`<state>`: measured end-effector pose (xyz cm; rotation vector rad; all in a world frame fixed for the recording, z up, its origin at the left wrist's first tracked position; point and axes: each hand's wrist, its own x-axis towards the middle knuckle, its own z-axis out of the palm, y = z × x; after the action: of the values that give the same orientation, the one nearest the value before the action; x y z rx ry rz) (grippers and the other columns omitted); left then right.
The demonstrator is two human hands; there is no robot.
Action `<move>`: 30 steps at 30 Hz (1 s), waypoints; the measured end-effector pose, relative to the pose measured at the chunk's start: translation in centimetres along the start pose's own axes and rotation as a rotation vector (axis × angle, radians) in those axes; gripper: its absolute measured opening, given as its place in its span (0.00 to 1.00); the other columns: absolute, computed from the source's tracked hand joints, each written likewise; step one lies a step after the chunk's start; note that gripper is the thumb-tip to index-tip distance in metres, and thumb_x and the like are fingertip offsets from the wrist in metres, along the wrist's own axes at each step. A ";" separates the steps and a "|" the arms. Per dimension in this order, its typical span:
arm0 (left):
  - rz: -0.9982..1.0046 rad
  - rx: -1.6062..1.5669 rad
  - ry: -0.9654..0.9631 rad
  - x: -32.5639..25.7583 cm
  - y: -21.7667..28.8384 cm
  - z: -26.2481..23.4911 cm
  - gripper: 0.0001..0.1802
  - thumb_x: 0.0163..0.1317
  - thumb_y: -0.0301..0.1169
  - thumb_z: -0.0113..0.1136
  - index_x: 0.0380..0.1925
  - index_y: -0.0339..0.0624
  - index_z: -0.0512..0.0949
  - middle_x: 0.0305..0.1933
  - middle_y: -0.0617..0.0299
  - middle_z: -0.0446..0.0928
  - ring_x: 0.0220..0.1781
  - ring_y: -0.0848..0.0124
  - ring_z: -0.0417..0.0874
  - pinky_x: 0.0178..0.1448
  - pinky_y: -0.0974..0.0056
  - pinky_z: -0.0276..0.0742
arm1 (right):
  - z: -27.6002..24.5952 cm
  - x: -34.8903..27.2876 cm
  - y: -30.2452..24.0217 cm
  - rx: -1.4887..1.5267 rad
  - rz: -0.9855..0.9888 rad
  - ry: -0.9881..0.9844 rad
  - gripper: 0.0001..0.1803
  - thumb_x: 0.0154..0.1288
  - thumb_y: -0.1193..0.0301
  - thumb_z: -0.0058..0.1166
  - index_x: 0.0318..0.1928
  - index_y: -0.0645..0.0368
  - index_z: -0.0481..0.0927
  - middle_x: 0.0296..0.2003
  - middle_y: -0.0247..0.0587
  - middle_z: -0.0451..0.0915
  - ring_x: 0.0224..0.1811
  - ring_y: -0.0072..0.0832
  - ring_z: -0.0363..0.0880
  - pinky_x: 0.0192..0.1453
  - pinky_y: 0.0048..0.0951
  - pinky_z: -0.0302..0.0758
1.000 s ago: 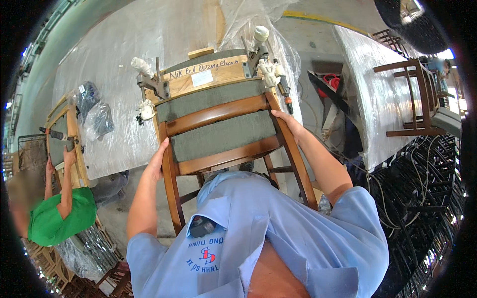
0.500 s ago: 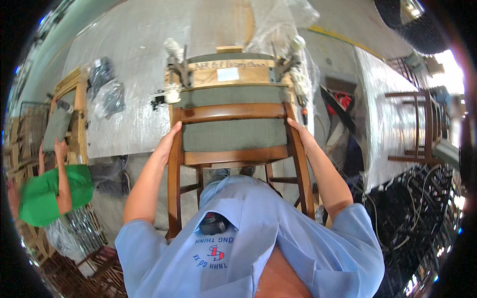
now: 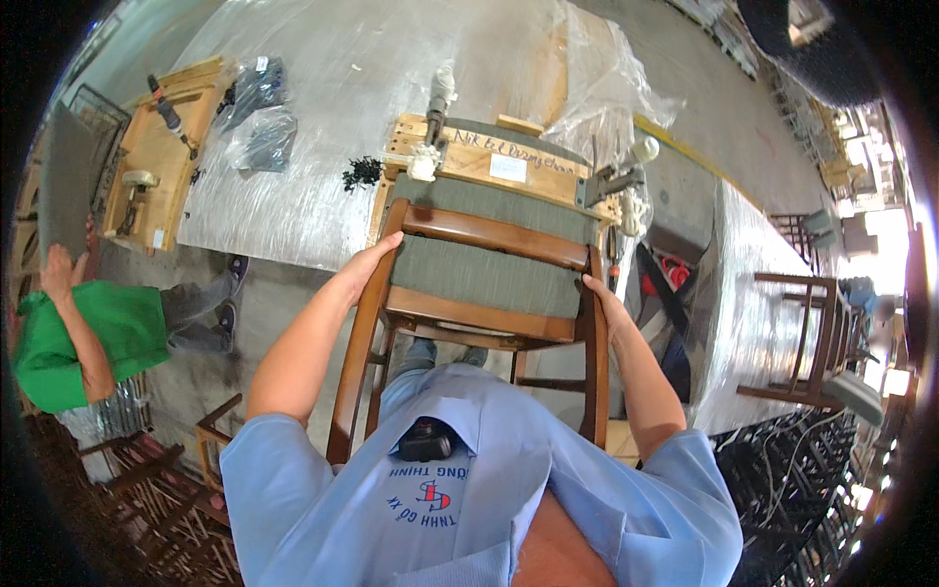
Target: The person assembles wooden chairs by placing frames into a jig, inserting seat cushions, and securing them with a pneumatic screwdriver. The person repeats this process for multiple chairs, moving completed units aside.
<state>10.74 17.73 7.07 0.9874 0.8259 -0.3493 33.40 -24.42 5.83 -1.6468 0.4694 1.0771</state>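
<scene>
A brown wooden chair (image 3: 499,238) stands in front of me, tilted a little in the picture. My left hand (image 3: 377,259) is closed round its left back post. My right hand (image 3: 606,301) grips the right post at about the same height. A grey-green upholstered seat (image 3: 489,272) lies within the chair frame. Past the top rail, a light wooden jig (image 3: 465,147) with handwriting and a white label crosses the grey-green upholstery. A toggle clamp (image 3: 437,117) with white wrapping sits at its left end, and another clamp (image 3: 618,181) at its right.
A plastic-covered table (image 3: 323,196) carries black screws (image 3: 363,174) and bagged parts (image 3: 262,137). To the left, a co-worker in a green shirt (image 3: 98,338) holds a grey panel (image 3: 67,186) beside a wooden frame (image 3: 147,196) with a power drill (image 3: 168,110). Another chair (image 3: 797,333) lies at right.
The view has turned, so the chair and jig appear farther right and tilted. Both my hands keep hold of the posts. The co-worker's panel has moved left, off the wooden frame.
</scene>
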 end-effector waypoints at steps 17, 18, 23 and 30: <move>0.052 -0.063 0.105 0.4 -0.9 -0.3 0.44 0.62 0.61 0.66 0.65 0.35 0.74 0.62 0.49 0.79 0.61 0.59 0.81 0.67 0.58 0.75 | 6.8 0.3 -2.8 -0.970 -1.259 0.555 0.13 0.65 0.66 0.64 0.42 0.63 0.80 0.45 0.52 0.80 0.51 0.51 0.78 0.57 0.49 0.73; 0.038 -0.050 0.103 0.5 -0.8 -0.3 0.44 0.62 0.61 0.66 0.65 0.35 0.74 0.62 0.48 0.79 0.61 0.59 0.81 0.67 0.58 0.75 | 8.4 0.5 -3.8 -1.032 -1.261 0.469 0.13 0.64 0.66 0.64 0.43 0.63 0.80 0.47 0.52 0.80 0.53 0.51 0.77 0.59 0.49 0.73; -0.030 -0.010 0.046 1.0 0.1 -0.6 0.50 0.60 0.64 0.65 0.69 0.35 0.68 0.68 0.45 0.72 0.68 0.56 0.74 0.69 0.54 0.72 | 19.0 5.6 -7.8 -1.203 -1.311 0.370 0.29 0.69 0.57 0.59 0.61 0.64 0.73 0.69 0.59 0.64 0.72 0.57 0.59 0.75 0.60 0.56; -0.045 0.035 0.073 1.1 0.0 -0.9 0.55 0.61 0.65 0.63 0.75 0.34 0.61 0.78 0.44 0.60 0.78 0.53 0.62 0.79 0.53 0.56 | 24.0 8.1 -8.3 -1.543 -1.108 0.388 0.41 0.74 0.45 0.45 0.73 0.65 0.60 0.78 0.61 0.48 0.82 0.57 0.40 0.80 0.68 0.41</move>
<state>11.02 18.62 6.01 1.0203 0.9123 -0.3695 33.85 2.10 2.94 -2.7965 -1.3044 0.0643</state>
